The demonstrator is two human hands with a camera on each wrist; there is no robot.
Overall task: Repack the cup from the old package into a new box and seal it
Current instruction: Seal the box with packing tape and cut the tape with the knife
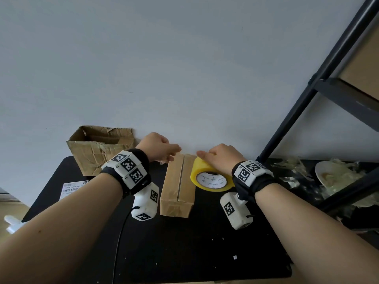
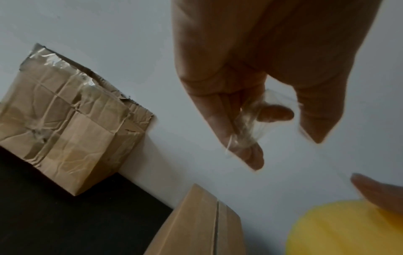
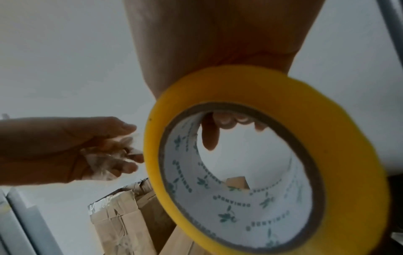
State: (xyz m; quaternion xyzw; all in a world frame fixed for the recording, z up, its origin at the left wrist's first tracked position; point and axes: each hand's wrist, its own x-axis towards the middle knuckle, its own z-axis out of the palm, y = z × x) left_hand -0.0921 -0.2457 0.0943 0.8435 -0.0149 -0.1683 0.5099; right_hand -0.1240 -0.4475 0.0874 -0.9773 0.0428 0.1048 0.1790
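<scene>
1. Head view, left: old package (image 1: 98,147) sits open against the wall, out of play.
2. Left hand (image 1: 156,147) pinches the crumpled free end of clear tape (image 2: 246,124) above the new box (image 1: 177,186). Flatten that end before sticking.
3. New box lies flaps closed, seam bare. Cup not visible, presumably inside.
4. Right hand (image 1: 220,158) grips the tape roll (image 1: 211,175), fingers through the core. Keep the strip taut, centre it on the seam.
</scene>
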